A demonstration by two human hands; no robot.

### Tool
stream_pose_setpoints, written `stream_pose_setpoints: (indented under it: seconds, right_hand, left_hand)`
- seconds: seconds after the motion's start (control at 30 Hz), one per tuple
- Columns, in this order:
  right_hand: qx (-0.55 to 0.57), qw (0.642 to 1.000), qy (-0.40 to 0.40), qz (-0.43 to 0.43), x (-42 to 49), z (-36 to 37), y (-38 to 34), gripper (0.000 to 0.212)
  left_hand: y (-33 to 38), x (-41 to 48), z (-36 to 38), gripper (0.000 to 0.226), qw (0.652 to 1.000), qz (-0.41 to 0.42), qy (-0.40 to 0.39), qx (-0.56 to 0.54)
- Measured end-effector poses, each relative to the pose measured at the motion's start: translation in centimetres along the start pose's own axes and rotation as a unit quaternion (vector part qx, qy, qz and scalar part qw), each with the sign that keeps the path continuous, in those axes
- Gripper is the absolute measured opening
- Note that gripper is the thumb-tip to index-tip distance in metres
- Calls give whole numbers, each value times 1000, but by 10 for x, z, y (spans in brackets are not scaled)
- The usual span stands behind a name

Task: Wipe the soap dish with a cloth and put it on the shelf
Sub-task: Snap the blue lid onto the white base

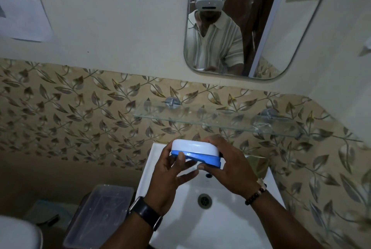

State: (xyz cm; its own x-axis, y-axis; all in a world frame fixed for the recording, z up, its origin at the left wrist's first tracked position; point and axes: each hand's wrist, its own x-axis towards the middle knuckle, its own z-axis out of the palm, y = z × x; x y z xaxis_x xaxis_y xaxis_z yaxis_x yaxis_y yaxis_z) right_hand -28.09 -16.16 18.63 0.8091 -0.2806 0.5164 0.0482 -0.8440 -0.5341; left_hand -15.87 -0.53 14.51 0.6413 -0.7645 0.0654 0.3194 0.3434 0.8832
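The soap dish (pixel 195 151) has a white lid and a blue base. I hold it in both hands above the white sink (pixel 224 218). My left hand (pixel 170 176) grips its left end, thumb on the blue edge. My right hand (pixel 224 166) wraps around its right end and back. A glass shelf (pixel 200 117) is fixed to the leaf-patterned tiles just above and behind the dish. No cloth is in view.
A mirror (pixel 251 24) hangs above the shelf and reflects a person wearing a headset. A clear plastic box (pixel 100 214) stands left of the sink. The drain (pixel 204 200) sits mid-basin. Papers (pixel 22 12) are stuck on the wall at upper left.
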Motion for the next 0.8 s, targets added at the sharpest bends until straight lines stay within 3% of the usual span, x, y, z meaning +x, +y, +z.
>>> stream_pose_setpoints:
  seconds: [0.13,0.23,0.33,0.43,0.57,0.7,0.8]
  right_hand:
    - [0,998,13,-68,2,-5,0,48]
    - [52,996,-8,-75,4,-12,0,59]
    - [133,991,-23,-21,4,-17,-2,66]
    - [175,982,-29,60,7,-19,-4,52]
    - [253,963,-13,94,10,-22,-4,43]
    - [251,964,-17,82,10,-23,-4,43]
    - [181,983,-19,38,11,-25,-4,49]
  left_hand:
    - [6,2,8,68,1000,3,26,-11]
    - [10,6,7,78,999,24,14,-26]
    - [10,7,7,82,999,46,4,-27]
    - [11,9,7,86,998,66,-2,-15]
    - [14,10,7,96,996,84,-20,-8]
    - [15,9,8,95,995,95,-23,-15]
    - [17,8,10,91,995,98,-21,-30]
